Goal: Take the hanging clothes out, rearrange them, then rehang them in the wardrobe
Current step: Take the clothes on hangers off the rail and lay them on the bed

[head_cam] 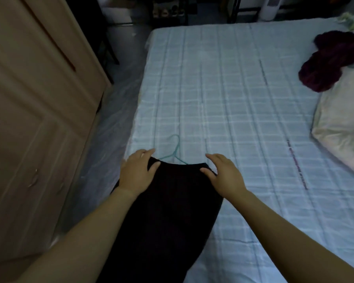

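Observation:
A black garment point(172, 201) lies flat on the near left part of the bed point(233, 88), its lower end trailing off toward me. A teal wire hanger point(175, 149) sticks out from its top edge, hook pointing away. My left hand point(136, 172) rests on the garment's top left corner, fingers curled over the edge. My right hand point(225, 174) lies on the top right corner, fingers spread, thumb on the cloth. The beige wardrobe point(35, 119) stands to the left with its door closed.
A dark maroon garment point(333, 62) is heaped at the bed's right side beside a cream pillow point(343, 129). A narrow strip of floor point(110, 129) runs between wardrobe and bed. A white fan base point(271, 7) and dark shelving stand beyond the bed.

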`<action>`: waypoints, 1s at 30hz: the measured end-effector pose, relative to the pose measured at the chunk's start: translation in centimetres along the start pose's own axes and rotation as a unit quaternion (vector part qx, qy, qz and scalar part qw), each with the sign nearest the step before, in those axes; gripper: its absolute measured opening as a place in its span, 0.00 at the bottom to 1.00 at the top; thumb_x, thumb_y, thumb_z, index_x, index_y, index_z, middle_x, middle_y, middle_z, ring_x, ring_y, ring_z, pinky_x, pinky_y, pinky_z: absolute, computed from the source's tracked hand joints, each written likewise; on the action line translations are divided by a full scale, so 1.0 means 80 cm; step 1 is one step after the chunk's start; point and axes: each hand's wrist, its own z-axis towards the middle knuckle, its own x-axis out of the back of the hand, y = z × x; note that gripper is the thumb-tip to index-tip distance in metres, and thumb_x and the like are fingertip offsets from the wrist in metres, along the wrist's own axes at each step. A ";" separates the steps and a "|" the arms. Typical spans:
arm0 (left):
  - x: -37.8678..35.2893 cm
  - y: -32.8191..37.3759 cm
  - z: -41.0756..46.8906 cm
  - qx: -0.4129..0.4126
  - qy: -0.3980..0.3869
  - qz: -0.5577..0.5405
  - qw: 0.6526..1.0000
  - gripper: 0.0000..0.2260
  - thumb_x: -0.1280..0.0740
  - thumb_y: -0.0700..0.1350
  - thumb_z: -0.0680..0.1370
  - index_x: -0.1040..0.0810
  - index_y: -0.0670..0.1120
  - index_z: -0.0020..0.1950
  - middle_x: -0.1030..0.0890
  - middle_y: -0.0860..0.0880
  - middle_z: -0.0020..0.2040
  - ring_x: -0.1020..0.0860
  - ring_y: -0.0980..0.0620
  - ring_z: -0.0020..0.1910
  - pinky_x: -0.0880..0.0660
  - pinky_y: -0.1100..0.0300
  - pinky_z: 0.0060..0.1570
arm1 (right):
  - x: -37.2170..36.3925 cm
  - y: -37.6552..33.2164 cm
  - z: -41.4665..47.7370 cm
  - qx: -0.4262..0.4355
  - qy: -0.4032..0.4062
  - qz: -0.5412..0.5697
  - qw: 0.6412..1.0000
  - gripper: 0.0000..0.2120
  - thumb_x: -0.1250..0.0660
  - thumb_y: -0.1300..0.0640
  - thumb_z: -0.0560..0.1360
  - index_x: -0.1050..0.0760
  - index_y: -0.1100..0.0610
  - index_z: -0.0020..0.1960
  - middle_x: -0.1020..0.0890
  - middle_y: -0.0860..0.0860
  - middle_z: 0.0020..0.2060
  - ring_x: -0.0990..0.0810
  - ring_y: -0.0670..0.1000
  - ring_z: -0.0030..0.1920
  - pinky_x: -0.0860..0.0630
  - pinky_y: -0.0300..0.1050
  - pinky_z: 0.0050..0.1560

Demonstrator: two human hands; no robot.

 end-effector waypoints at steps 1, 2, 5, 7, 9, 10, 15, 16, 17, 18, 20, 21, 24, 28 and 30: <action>-0.010 -0.005 -0.012 0.006 -0.015 0.012 1.000 0.29 0.49 0.65 0.76 0.31 0.50 0.70 0.27 0.44 0.66 0.29 0.44 0.64 0.33 0.43 0.64 | -0.007 -0.002 -0.003 0.015 -0.013 -0.016 1.000 0.25 0.38 0.44 0.77 0.31 0.56 0.69 0.27 0.55 0.66 0.29 0.56 0.65 0.32 0.50 0.64; -0.019 -0.011 -0.026 0.013 -0.025 0.026 0.999 0.31 0.53 0.67 0.75 0.32 0.51 0.71 0.28 0.45 0.67 0.30 0.45 0.65 0.33 0.43 0.64 | -0.015 -0.005 -0.008 0.033 -0.022 -0.034 0.999 0.26 0.41 0.42 0.77 0.30 0.57 0.68 0.26 0.57 0.65 0.27 0.57 0.64 0.31 0.54 0.64; -0.028 -0.017 -0.079 0.052 -0.036 0.045 0.997 0.33 0.56 0.68 0.74 0.34 0.53 0.72 0.30 0.45 0.70 0.32 0.46 0.68 0.35 0.41 0.66 | -0.036 -0.019 -0.033 0.074 -0.044 -0.065 0.994 0.33 0.52 0.37 0.75 0.29 0.58 0.67 0.25 0.59 0.63 0.26 0.60 0.62 0.30 0.61 0.62; -0.025 -0.018 -0.119 0.089 -0.035 0.043 0.995 0.33 0.57 0.67 0.74 0.34 0.53 0.72 0.31 0.46 0.70 0.34 0.47 0.69 0.36 0.40 0.66 | -0.045 -0.033 -0.055 0.085 -0.072 -0.078 0.991 0.36 0.56 0.36 0.73 0.30 0.57 0.68 0.27 0.59 0.65 0.28 0.60 0.65 0.34 0.63 0.66; -0.022 -0.022 -0.161 0.121 -0.029 0.038 0.992 0.32 0.56 0.67 0.74 0.33 0.53 0.72 0.30 0.47 0.70 0.33 0.47 0.69 0.36 0.40 0.66 | -0.053 -0.049 -0.077 0.094 -0.107 -0.089 0.986 0.37 0.58 0.35 0.73 0.32 0.56 0.70 0.28 0.57 0.67 0.31 0.59 0.67 0.39 0.62 0.67; -0.020 -0.024 -0.183 0.133 -0.021 0.034 0.990 0.31 0.55 0.66 0.75 0.33 0.53 0.71 0.29 0.47 0.69 0.31 0.47 0.68 0.34 0.41 0.65 | -0.057 -0.058 -0.089 0.103 -0.116 -0.092 0.984 0.37 0.58 0.35 0.73 0.31 0.56 0.69 0.28 0.57 0.66 0.30 0.59 0.67 0.38 0.62 0.67; -0.007 -0.047 -0.286 0.196 0.024 -0.013 0.980 0.28 0.51 0.65 0.77 0.31 0.53 0.70 0.26 0.49 0.66 0.27 0.49 0.64 0.29 0.45 0.61 | -0.085 -0.117 -0.143 0.166 -0.133 -0.081 0.974 0.32 0.53 0.37 0.75 0.28 0.57 0.66 0.24 0.57 0.63 0.26 0.59 0.63 0.32 0.61 0.62; -0.001 -0.055 -0.305 0.207 0.039 -0.024 0.977 0.27 0.51 0.65 0.77 0.31 0.53 0.70 0.26 0.50 0.65 0.27 0.49 0.63 0.28 0.45 0.60 | -0.090 -0.134 -0.153 0.186 -0.139 -0.082 0.969 0.33 0.53 0.36 0.75 0.29 0.57 0.67 0.25 0.57 0.64 0.27 0.58 0.64 0.33 0.61 0.63; 0.005 -0.064 -0.322 0.216 0.059 -0.032 0.974 0.27 0.51 0.65 0.77 0.31 0.52 0.69 0.25 0.50 0.64 0.26 0.50 0.62 0.27 0.46 0.59 | -0.095 -0.151 -0.162 0.206 -0.147 -0.083 0.964 0.33 0.54 0.36 0.75 0.30 0.56 0.68 0.26 0.56 0.65 0.28 0.57 0.65 0.34 0.60 0.64; 0.013 -0.072 -0.340 0.224 0.083 -0.037 0.970 0.27 0.50 0.65 0.77 0.29 0.52 0.68 0.24 0.50 0.62 0.25 0.49 0.60 0.26 0.47 0.57 | -0.101 -0.169 -0.171 0.228 -0.154 -0.086 0.958 0.33 0.55 0.36 0.75 0.31 0.56 0.69 0.27 0.56 0.66 0.29 0.57 0.66 0.35 0.59 0.65; 0.029 -0.088 -0.378 0.241 0.133 -0.048 0.960 0.26 0.48 0.64 0.77 0.26 0.50 0.65 0.21 0.49 0.59 0.23 0.47 0.58 0.25 0.47 0.55 | -0.114 -0.206 -0.192 0.270 -0.160 -0.089 0.945 0.33 0.54 0.37 0.75 0.31 0.57 0.69 0.27 0.56 0.65 0.29 0.56 0.66 0.34 0.57 0.65; 0.037 -0.097 -0.399 0.249 0.152 -0.054 0.955 0.27 0.48 0.64 0.77 0.26 0.49 0.65 0.21 0.48 0.59 0.22 0.46 0.57 0.25 0.47 0.55 | -0.122 -0.224 -0.204 0.291 -0.161 -0.087 0.939 0.32 0.53 0.38 0.76 0.31 0.57 0.68 0.26 0.56 0.64 0.28 0.57 0.65 0.32 0.56 0.65; 0.059 -0.130 -0.468 0.272 0.176 -0.066 0.944 0.31 0.53 0.68 0.76 0.27 0.51 0.67 0.22 0.49 0.61 0.24 0.46 0.59 0.27 0.47 0.58 | -0.150 -0.286 -0.249 0.344 -0.163 -0.069 0.922 0.28 0.48 0.40 0.76 0.28 0.59 0.65 0.23 0.57 0.60 0.25 0.57 0.61 0.27 0.55 0.61; 0.092 -0.183 -0.575 0.298 0.231 -0.054 0.925 0.26 0.48 0.63 0.77 0.28 0.50 0.67 0.23 0.49 0.63 0.25 0.47 0.62 0.28 0.49 0.60 | -0.195 -0.377 -0.331 0.421 -0.148 -0.048 0.894 0.25 0.46 0.43 0.76 0.26 0.60 0.60 0.20 0.57 0.54 0.21 0.57 0.54 0.24 0.51 0.53; 0.114 -0.215 -0.636 0.312 0.256 -0.037 0.914 0.24 0.46 0.61 0.77 0.27 0.50 0.67 0.23 0.49 0.63 0.25 0.47 0.61 0.27 0.49 0.59 | -0.224 -0.429 -0.378 0.457 -0.147 -0.032 0.877 0.24 0.45 0.43 0.76 0.25 0.60 0.59 0.20 0.56 0.52 0.21 0.57 0.50 0.23 0.50 0.49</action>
